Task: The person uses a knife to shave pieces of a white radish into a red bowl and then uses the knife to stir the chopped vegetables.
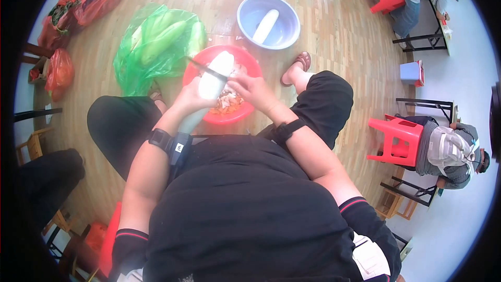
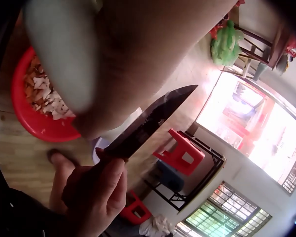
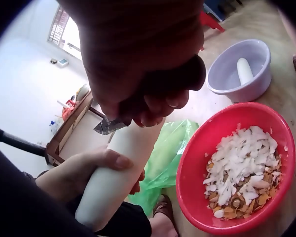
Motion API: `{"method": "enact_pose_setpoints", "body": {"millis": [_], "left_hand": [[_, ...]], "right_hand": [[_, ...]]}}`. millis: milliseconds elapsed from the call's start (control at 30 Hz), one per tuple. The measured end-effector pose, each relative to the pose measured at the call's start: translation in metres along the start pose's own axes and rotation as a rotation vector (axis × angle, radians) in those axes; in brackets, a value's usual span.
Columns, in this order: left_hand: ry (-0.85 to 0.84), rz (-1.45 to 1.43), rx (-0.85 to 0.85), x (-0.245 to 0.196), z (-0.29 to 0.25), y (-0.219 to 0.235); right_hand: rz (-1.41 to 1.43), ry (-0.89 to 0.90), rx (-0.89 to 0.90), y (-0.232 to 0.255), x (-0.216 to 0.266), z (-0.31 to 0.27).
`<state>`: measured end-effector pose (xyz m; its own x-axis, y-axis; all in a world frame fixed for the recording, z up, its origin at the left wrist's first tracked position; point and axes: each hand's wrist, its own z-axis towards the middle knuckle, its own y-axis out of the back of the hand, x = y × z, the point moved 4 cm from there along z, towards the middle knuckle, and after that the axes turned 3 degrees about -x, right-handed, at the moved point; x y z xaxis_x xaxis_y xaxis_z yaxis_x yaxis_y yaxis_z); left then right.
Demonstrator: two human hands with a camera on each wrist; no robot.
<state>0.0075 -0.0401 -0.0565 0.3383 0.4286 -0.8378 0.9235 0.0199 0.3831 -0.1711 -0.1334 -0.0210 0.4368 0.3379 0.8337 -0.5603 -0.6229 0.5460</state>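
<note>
Long, pale white cylindrical vegetable (image 1: 211,87) is over the red plastic basin (image 1: 254,64), tilted, its near end running back beside the left wrist. Left hand (image 1: 193,98) grips it around the middle, thumb on one side, fingertips showing on the other; right hand (image 1: 254,91) grips the handle of the dark-bladed knife (image 3: 110,126), blade across the vegetable toward its far end. Hands close together, each with its own hold. Looks firm and stiff, probably fairly heavy for its length, so a one-handed hold near mid-length should balance best; an end hold would likely let it tip. Surface looks smooth, bare of skin, likely damp and slippery, so a wrapped grip beats a fingertip pinch. Not very fragile, but might bruise or snap if dropped. Best hold: the thick middle, thumb and fingers well back from the blade. Wetness can't be confirmed.
</note>
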Motion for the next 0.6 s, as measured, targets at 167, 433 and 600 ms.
{"method": "enact_pose_setpoints", "body": {"millis": [167,433,600], "left_hand": [[-0.012,-0.068,0.009,0.001,0.002,-0.001],[0.033,0.101,-0.043,-0.003,0.001,0.000],[0.090,0.161,-0.035,-0.008,-0.003,0.005]], "right_hand": [[0.006,-0.181,-0.143,0.020,-0.028,0.004],[-0.010,-0.031,-0.003,0.003,0.013,-0.005],[-0.062,-0.040,-0.063,0.004,-0.002,0.000]]}}
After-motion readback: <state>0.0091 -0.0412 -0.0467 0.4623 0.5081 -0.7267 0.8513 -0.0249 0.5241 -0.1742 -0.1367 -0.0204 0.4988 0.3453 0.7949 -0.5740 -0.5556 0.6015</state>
